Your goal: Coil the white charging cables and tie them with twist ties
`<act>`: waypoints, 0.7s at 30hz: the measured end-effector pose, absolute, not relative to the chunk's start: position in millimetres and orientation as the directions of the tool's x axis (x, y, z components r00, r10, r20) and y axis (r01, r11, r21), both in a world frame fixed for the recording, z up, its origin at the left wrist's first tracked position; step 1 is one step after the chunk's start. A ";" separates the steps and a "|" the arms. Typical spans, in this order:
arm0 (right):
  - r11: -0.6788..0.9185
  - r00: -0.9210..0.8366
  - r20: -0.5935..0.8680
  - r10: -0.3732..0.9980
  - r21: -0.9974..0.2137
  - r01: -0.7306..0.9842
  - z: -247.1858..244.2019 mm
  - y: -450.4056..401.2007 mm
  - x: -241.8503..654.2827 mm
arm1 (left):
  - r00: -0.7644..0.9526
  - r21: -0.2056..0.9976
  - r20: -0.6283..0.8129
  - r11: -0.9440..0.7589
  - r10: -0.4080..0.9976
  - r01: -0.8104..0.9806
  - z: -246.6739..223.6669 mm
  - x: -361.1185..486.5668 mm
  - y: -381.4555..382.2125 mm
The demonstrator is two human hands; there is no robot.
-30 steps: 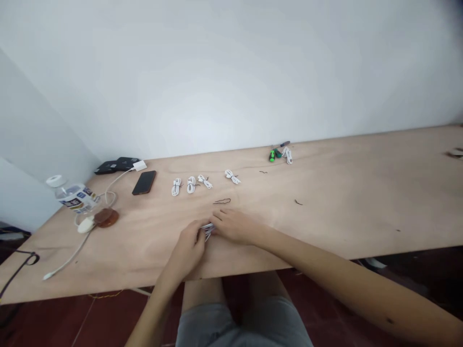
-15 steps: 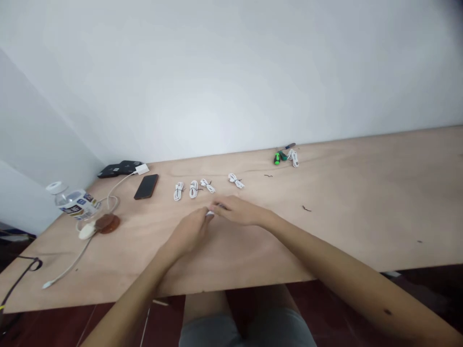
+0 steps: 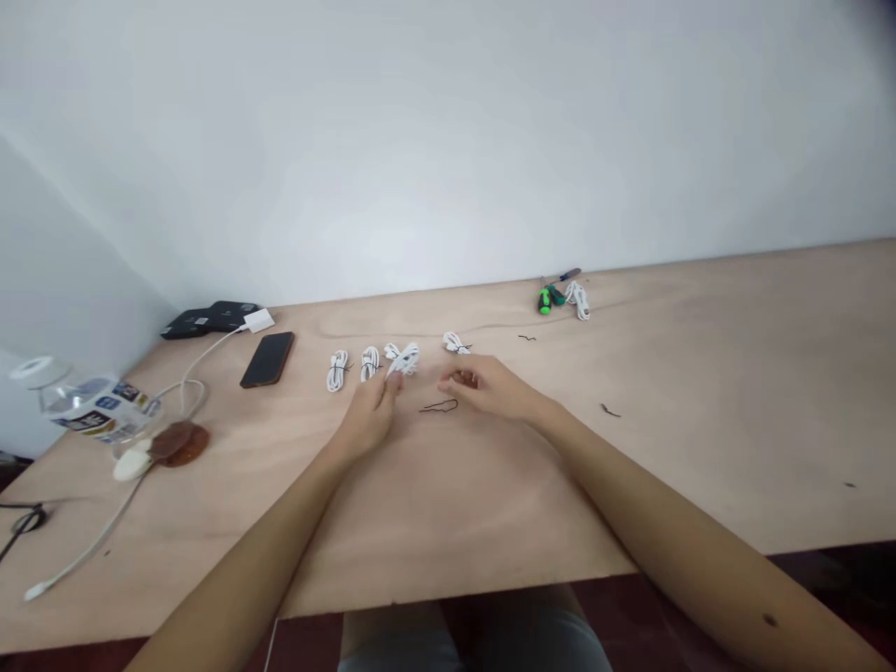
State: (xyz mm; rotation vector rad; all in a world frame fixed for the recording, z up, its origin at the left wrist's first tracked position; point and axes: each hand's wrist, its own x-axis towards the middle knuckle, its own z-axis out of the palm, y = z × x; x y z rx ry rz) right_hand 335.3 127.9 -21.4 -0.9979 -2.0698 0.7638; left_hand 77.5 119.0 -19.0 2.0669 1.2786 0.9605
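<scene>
My left hand (image 3: 371,411) is closed on a white cable bundle (image 3: 404,359), which sticks up from the fingertips. Just behind it lies another white bundle, partly covered. Two tied white bundles, the leftmost (image 3: 337,371) and its neighbour (image 3: 371,363), rest to the left. My right hand (image 3: 486,385) hovers right of the bent black tie (image 3: 439,406), fingers curled and thumb near the index finger; whether anything is between them is too small to tell. Beyond that hand lies one more white bundle (image 3: 455,343).
A phone (image 3: 268,359), black boxes (image 3: 210,319), a plastic bottle (image 3: 98,411) and a white charging cable (image 3: 98,541) are on the left. Green-handled screwdrivers (image 3: 544,301) and a cable bundle (image 3: 578,300) lie at the back right. Dark ties (image 3: 610,411) lie nearer.
My hands have moved apart. The white bundle now shows upright in my left hand, and a black tie lies visible on the table between the hands. The view has shifted slightly.
</scene>
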 end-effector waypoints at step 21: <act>0.336 -0.352 0.290 0.890 -0.939 0.074 -38.9 133.5 318.1 | 0.233 0.847 0.333 -0.398 0.914 0.353 -38.1 98.0 111.5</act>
